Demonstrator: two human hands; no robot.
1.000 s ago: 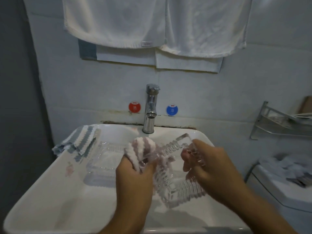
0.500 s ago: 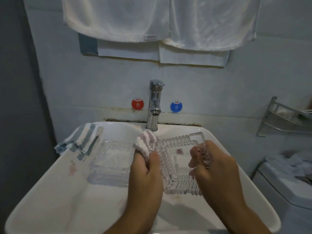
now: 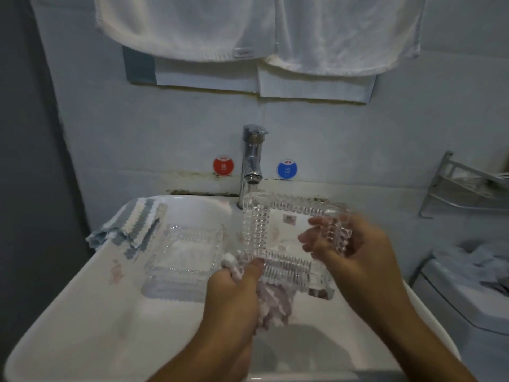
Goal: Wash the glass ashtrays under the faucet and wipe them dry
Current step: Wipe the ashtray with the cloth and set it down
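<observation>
A square ribbed glass ashtray [image 3: 283, 232] is held over the white sink [image 3: 91, 321], its open side facing me. My right hand [image 3: 349, 257] grips its right rim, fingers curled over the edge. My left hand [image 3: 234, 296] holds a pink-and-white striped cloth [image 3: 272, 304] against the ashtray's lower left corner and underside. A second glass ashtray [image 3: 187, 252] rests on the sink's left side. The chrome faucet [image 3: 252, 161] stands behind the held ashtray; no running water shows.
A grey-and-white striped cloth [image 3: 132, 230] lies on the sink's back left rim. White towels [image 3: 248, 26] hang above. Red [image 3: 223, 166] and blue [image 3: 287, 169] stickers flank the faucet. A metal wall rack [image 3: 465, 186] and a white surface with crumpled cloths [image 3: 473, 260] are at right.
The ashtray has turned to face me and risen toward the faucet. My left hand with the cloth slid from the ashtray's upper left edge down to its lower left corner.
</observation>
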